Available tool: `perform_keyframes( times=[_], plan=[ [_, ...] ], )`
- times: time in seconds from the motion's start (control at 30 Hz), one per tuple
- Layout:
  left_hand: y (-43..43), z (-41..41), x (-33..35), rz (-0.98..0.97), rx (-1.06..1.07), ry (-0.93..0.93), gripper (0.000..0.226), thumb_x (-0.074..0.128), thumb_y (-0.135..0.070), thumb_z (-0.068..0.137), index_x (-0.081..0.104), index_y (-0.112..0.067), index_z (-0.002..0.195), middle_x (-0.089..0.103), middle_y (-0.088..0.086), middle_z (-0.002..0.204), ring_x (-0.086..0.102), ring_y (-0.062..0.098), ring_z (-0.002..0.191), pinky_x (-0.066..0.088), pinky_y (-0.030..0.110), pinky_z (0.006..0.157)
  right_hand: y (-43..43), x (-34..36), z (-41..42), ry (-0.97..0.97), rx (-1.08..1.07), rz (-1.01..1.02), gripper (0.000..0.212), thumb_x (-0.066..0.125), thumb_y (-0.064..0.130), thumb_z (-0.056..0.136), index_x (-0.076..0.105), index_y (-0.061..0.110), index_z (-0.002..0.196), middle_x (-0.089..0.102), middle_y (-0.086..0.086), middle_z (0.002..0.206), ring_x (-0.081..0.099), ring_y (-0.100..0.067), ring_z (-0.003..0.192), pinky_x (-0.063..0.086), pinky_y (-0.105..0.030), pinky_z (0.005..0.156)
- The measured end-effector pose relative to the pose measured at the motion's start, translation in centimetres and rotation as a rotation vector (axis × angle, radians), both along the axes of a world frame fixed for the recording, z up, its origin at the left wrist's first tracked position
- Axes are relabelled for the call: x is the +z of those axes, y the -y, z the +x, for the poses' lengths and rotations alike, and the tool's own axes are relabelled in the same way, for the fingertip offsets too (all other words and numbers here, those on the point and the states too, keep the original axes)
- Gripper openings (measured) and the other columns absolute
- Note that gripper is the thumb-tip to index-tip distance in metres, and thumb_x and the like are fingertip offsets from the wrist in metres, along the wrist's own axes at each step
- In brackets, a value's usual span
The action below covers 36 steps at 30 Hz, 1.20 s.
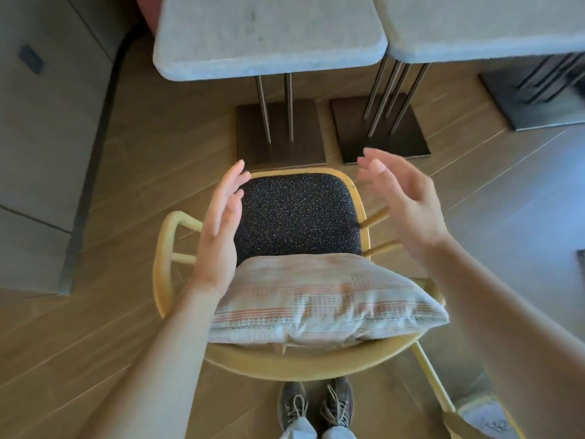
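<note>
hovering palms-inward, left hand [218,231] faces right hand [408,202].

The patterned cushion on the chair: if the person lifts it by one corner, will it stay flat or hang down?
The cushion looks soft and puffy, creased along its near edge, so it would probably sag from a corner. It likely weighs little for its size. Resting broad-side on the seat, it should slide, not roll, when pushed.
</note>
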<state>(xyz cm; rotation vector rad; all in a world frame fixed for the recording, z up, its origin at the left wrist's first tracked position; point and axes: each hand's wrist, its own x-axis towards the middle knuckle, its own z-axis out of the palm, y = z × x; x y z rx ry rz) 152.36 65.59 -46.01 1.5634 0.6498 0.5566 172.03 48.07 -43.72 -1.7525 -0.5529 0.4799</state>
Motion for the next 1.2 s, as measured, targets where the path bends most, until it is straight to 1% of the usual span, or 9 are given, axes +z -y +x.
perform_keyframes(
  times=[0.17, 0.23, 0.3, 0.5, 0.67, 0.8, 0.97, 1.13, 1.2],
  plan=[
    [2.0, -0.8, 10.4, 0.048, -0.064, 0.239, 0.064, 0.050, -0.089, 0.085, 0.056, -0.053, 0.139, 0.049, -0.012, 0.161, 0.043, 0.015, 0.154, 0.029, 0.049, 0.129, 1.9, 10.9, -3.4, 0.150, 0.017, 0.244, 0.063, 0.050, 0.066, 0.093, 0.058, 0.025, 0.141, 0.064, 0.000, 0.147, 0.060, -0.014, 0.138, 0.050, -0.045, 0.115],
    [3.6, -2.4, 14.5, 0.102, -0.116, 0.293, 0.070, 0.051, -0.086, 0.088, 0.053, -0.044, 0.143, 0.048, -0.010, 0.163, 0.041, 0.018, 0.156, 0.025, 0.054, 0.131, 4.2, 14.4, -5.7, 0.209, 0.018, 0.296, 0.080, 0.049, 0.082, 0.090, 0.055, 0.023, 0.144, 0.061, -0.001, 0.150, 0.058, -0.015, 0.140, 0.048, -0.047, 0.116],
    [4.5, -3.6, 17.0, 0.124, -0.147, 0.328, 0.077, 0.054, -0.082, 0.089, 0.048, -0.035, 0.149, 0.046, -0.007, 0.165, 0.038, 0.020, 0.158, 0.022, 0.054, 0.131, 5.9, 16.4, -7.2, 0.264, 0.043, 0.323, 0.093, 0.046, 0.088, 0.086, 0.052, 0.019, 0.147, 0.059, -0.002, 0.152, 0.055, -0.016, 0.144, 0.045, -0.047, 0.118],
    [13.0, -8.5, 25.9, 0.250, -0.290, 0.544, 0.069, 0.059, -0.072, 0.095, 0.047, -0.030, 0.149, 0.048, -0.008, 0.160, 0.036, 0.028, 0.158, 0.024, 0.052, 0.131, 17.0, 24.8, -13.4, 0.438, 0.023, 0.425, 0.093, 0.044, 0.078, 0.096, 0.045, 0.004, 0.152, 0.052, -0.008, 0.158, 0.049, -0.027, 0.149, 0.040, -0.056, 0.121],
    [25.6, -11.3, 31.0, 0.272, -0.466, 0.685, 0.064, 0.061, -0.074, 0.091, 0.051, -0.042, 0.146, 0.049, -0.009, 0.159, 0.037, 0.029, 0.157, 0.028, 0.046, 0.129, 32.2, 30.0, -19.5, 0.570, -0.079, 0.451, 0.090, 0.047, 0.073, 0.098, 0.042, 0.002, 0.151, 0.049, -0.019, 0.158, 0.046, -0.034, 0.150, 0.038, -0.058, 0.121],
    [38.8, -14.8, 32.2, 0.272, -0.620, 0.798, 0.062, 0.064, -0.074, 0.089, 0.053, -0.045, 0.143, 0.050, -0.012, 0.156, 0.038, 0.027, 0.156, 0.027, 0.048, 0.129, 46.8, 31.2, -27.2, 0.628, -0.202, 0.475, 0.087, 0.050, 0.073, 0.097, 0.041, 0.006, 0.152, 0.050, -0.015, 0.157, 0.049, -0.033, 0.147, 0.042, -0.048, 0.118],
    [56.5, -20.1, 32.2, 0.190, -0.794, 0.870, 0.061, 0.066, -0.074, 0.088, 0.053, -0.049, 0.141, 0.051, -0.015, 0.153, 0.040, 0.028, 0.154, 0.027, 0.050, 0.129, 64.5, 31.7, -38.5, 0.650, -0.405, 0.417, 0.092, 0.050, 0.078, 0.093, 0.042, 0.006, 0.150, 0.053, -0.014, 0.154, 0.055, -0.035, 0.142, 0.045, -0.056, 0.115],
    [67.5, -23.3, 33.9, 0.167, -0.862, 0.878, 0.060, 0.064, -0.069, 0.093, 0.048, -0.047, 0.146, 0.048, -0.009, 0.157, 0.042, 0.030, 0.152, 0.033, 0.050, 0.125, 75.5, 32.9, -44.5, 0.626, -0.481, 0.410, 0.088, 0.052, 0.076, 0.093, 0.040, 0.009, 0.149, 0.052, -0.015, 0.152, 0.055, -0.035, 0.141, 0.046, -0.043, 0.112],
    [70.2, -23.6, 35.0, 0.172, -0.880, 0.860, 0.060, 0.065, -0.069, 0.092, 0.048, -0.048, 0.146, 0.047, -0.009, 0.157, 0.043, 0.029, 0.152, 0.034, 0.049, 0.124, 78.2, 33.4, -44.9, 0.632, -0.490, 0.418, 0.089, 0.052, 0.077, 0.093, 0.041, 0.008, 0.149, 0.052, -0.016, 0.151, 0.055, -0.035, 0.140, 0.046, -0.042, 0.111]
  ],
)
